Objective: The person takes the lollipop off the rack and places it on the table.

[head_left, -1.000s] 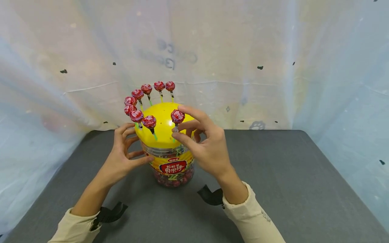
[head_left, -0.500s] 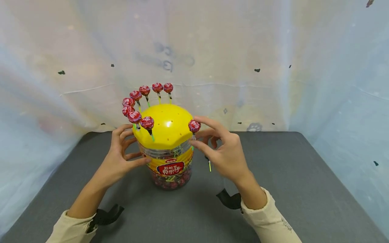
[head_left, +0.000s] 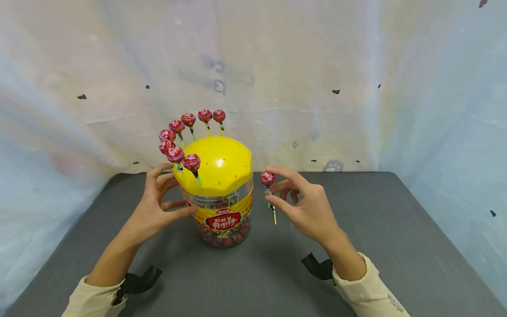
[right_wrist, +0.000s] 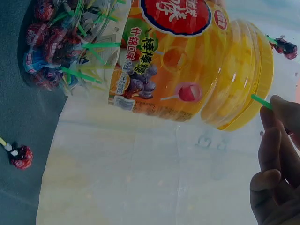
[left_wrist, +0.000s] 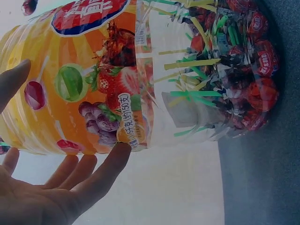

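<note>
Pinched lollipop: my right hand [head_left: 306,204] pinches a round, red-wrapped lollipop on a green stick [head_left: 267,178]. Its ball sits above my thumb, near upright, just right of the jar and apart from it. My fingertips cover part of the stick; from the right wrist, my hand hides most of the ball.
Loose lollipop: a red-wrapped lollipop with a yellow stick [right_wrist: 22,157] lies on the dark grey table [head_left: 396,246], right of the jar. From the head, my right hand blocks its ball.
Jar: a clear plastic jar with a yellow-and-red label [head_left: 223,221] stands left of the table's middle, well in from the far edge. My left hand [head_left: 154,209] grasps its left side, thumb on the label; some fingertips are hidden from the head. The left wrist view cuts off its top.
Inside: red-wrapped lollipops with green and yellow sticks [left_wrist: 263,93] lie jumbled at the bottom; the label conceals any higher up.
Lid: eight red-wrapped lollipops [head_left: 192,161] stand along the left and back of the yellow domed lid [head_left: 211,152], which is dotted with small holes.
Table edge: its near edge falls outside my view, and my beige sleeves [head_left: 95,299] are cut off.
</note>
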Available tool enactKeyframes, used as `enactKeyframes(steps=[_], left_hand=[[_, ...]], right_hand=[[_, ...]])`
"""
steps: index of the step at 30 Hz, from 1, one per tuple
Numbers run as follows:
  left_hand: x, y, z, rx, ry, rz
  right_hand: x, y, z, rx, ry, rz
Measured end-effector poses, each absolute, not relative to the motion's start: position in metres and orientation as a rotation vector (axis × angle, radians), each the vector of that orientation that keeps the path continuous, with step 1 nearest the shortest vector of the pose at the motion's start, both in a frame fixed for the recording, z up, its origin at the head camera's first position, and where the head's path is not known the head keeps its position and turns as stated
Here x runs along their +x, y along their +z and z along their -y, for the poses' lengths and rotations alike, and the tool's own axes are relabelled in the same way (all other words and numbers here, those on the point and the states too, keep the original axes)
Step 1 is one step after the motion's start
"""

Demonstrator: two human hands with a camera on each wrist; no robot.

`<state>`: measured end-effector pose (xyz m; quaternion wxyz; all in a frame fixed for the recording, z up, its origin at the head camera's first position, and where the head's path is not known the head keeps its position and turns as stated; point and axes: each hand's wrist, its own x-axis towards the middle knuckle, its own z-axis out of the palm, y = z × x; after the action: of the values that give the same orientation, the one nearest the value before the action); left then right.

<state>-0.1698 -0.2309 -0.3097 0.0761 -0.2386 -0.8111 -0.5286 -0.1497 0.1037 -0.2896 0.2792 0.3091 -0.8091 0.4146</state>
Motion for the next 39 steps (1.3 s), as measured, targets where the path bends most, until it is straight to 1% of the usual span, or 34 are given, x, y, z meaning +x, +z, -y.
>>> enactKeyframes(steps=[10,29,39], left_hand=[[-0.168,-0.310,0.232,-0.645,-1.644,2.472],[-0.168,-0.307,0.234,-0.641,-1.657,2.487],[-0.170,-0.307,0.235,-0.589,-1.672,2.506]], right_hand=[[-0.151,-0.290,-0.113,0.833,1.069,2.167],[-0.159,-0.288,-0.128,0.786,0.995,2.296],[-0.159,-0.287,-0.130,0.778,0.976,2.317]])
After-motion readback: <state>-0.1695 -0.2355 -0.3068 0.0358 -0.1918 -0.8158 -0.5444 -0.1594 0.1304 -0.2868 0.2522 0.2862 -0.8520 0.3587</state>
